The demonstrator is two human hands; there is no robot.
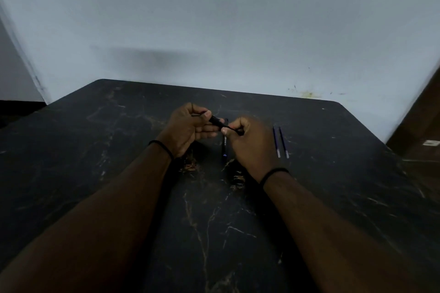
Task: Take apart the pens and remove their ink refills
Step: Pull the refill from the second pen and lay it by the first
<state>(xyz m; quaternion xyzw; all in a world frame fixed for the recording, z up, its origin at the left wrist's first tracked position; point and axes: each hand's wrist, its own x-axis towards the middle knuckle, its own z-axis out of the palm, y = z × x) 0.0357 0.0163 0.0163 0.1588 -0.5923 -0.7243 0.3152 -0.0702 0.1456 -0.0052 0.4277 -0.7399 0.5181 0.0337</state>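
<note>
A black pen (216, 121) is held slanting above the dark marble table (95, 150), between both hands. My left hand (188, 129) grips its upper left end with thumb and fingers. My right hand (252, 143) pinches its lower right end between thumb and forefinger. Under the hands another dark pen (224, 147) lies on the table, pointing toward me, partly hidden by my right hand. Two blue ink refills (280, 141) lie side by side on the table to the right of my right hand.
The table's far edge meets a pale wall (214, 19). A brown wooden surface (421, 121) stands at the right edge of view.
</note>
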